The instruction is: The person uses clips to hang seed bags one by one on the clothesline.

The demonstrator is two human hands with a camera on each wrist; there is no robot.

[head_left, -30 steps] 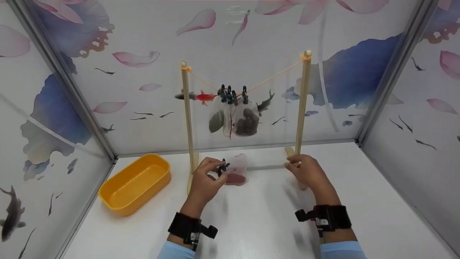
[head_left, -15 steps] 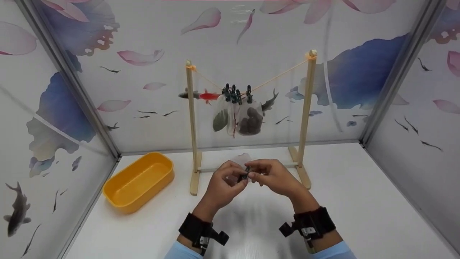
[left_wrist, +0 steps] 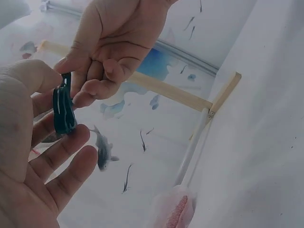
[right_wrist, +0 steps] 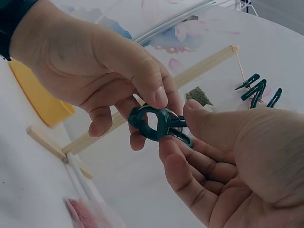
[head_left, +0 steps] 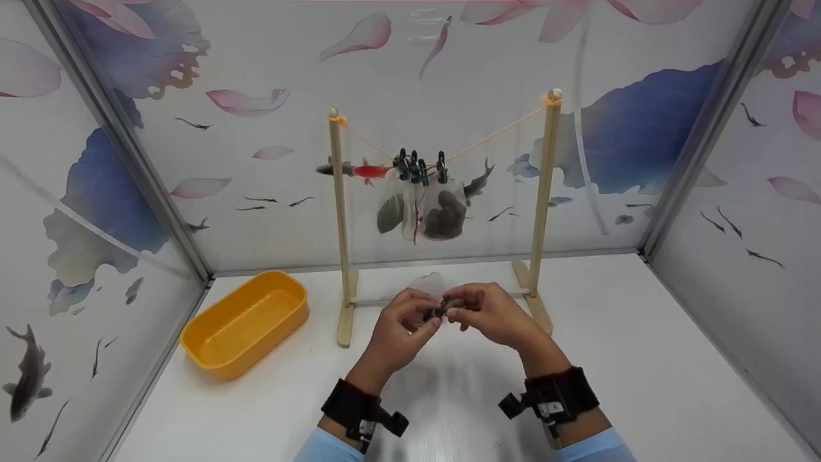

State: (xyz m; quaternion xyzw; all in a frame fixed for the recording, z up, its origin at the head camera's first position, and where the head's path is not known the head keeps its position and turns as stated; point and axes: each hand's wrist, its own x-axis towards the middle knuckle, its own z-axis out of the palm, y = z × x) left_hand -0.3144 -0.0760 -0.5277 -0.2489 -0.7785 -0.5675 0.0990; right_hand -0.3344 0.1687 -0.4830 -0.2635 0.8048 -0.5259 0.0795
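Observation:
A dark green spring clip (right_wrist: pixel 154 124) is between my two hands, in front of the frame's low crossbar. My left hand (head_left: pixel 402 330) pinches it with thumb and fingers at its rounded end. My right hand (head_left: pixel 494 314) pinches its handles from the other side, as the right wrist view shows. Behind the hands, a clear bag with pink contents (left_wrist: pixel 178 211) lies on the table; the head view shows only its top. Several similar clips (head_left: pixel 414 167) hold clear bags (head_left: pixel 444 215) on the cord above, their contents dark brown, green and thin red.
A wooden frame with two posts (head_left: pixel 544 205) and flat feet (head_left: pixel 344 326) carries the sagging orange cord (head_left: pixel 500 133). On the left stands a yellow tray (head_left: pixel 218 369). Printed panels (head_left: pixel 269 38) enclose the white table (head_left: pixel 641 359) at the back and sides.
My right hand has moved left from beside the right post and has taken hold of the clip. My left hand has shifted slightly right with the clip, now in front of the bag.

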